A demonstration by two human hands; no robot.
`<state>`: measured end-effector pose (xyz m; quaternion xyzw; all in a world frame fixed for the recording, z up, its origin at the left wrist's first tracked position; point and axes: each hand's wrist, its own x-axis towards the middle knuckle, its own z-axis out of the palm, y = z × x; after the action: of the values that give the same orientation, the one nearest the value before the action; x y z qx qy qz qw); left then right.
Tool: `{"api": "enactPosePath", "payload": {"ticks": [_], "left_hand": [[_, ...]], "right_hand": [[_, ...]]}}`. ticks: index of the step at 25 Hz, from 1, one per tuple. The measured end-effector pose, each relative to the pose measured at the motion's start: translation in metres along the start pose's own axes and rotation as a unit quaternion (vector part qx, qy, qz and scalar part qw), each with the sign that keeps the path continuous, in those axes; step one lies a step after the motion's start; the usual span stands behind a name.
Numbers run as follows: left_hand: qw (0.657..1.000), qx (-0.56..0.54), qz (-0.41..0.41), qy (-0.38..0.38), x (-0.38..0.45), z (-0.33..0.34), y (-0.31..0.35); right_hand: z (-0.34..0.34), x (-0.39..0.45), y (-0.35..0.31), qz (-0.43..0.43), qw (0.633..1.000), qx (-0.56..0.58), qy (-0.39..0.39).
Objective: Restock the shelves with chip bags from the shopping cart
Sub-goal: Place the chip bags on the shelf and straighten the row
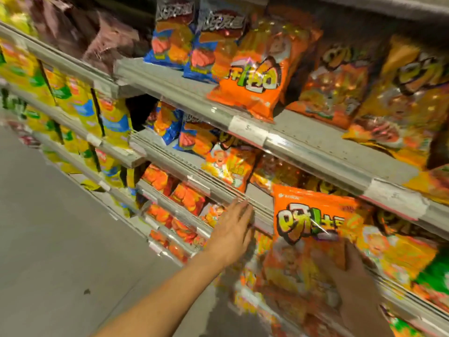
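Setting: grey metal supermarket shelves (243, 200) packed with snack bags.
Bag: glossy orange chip bag (313, 229), four o'clock, before middle shelf.
Right hand (357, 288): holds bag's lower half.
Left hand (233, 227): fingers straight, touching shelf edge.
Handling: probably light, puffy, slippery, crushable; hold edges gently.

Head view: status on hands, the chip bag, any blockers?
Left hand open, fingers at the grey shelf edge. Right hand grips the orange foil chip bag, not yet shelved. Gap behind shelf edge looks free.
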<state>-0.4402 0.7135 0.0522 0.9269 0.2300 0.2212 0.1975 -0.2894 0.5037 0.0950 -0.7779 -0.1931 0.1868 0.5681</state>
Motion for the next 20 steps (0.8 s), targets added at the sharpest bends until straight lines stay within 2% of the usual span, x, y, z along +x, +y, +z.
{"api": "enactPosePath", "payload": {"ticks": [2,4,6,8,10,15,18,20], "left_hand": [[0.999,0.037,0.019,-0.033,0.018,-0.01,-0.028],[0.996,0.069,0.038,-0.038,0.037,-0.019,-0.044],[0.991,0.115,0.057,-0.04,0.051,-0.026,-0.051],[0.985,0.134,0.065,-0.091,0.06,-0.027,-0.06],[0.981,0.127,0.049,-0.138,0.064,-0.027,-0.067],[0.988,0.09,0.049,-0.118,0.056,-0.027,-0.073],[0.99,0.073,0.05,-0.106,0.053,-0.028,-0.075],[0.989,0.092,0.055,-0.1,0.051,-0.027,-0.075]], "right_hand": [[0.036,0.011,-0.034,-0.021,1.0,0.008,-0.007],[0.071,0.033,-0.058,-0.072,0.997,0.037,0.01],[0.092,0.053,-0.072,-0.085,0.995,0.051,0.032],[0.105,0.077,-0.083,-0.089,0.993,0.045,0.067],[0.114,0.096,-0.09,-0.082,0.995,0.043,0.043],[0.121,0.116,-0.094,-0.1,0.989,0.045,0.096],[0.116,0.119,-0.083,-0.036,0.994,0.015,0.104],[0.118,0.117,-0.077,-0.066,0.985,0.034,0.158]]}}
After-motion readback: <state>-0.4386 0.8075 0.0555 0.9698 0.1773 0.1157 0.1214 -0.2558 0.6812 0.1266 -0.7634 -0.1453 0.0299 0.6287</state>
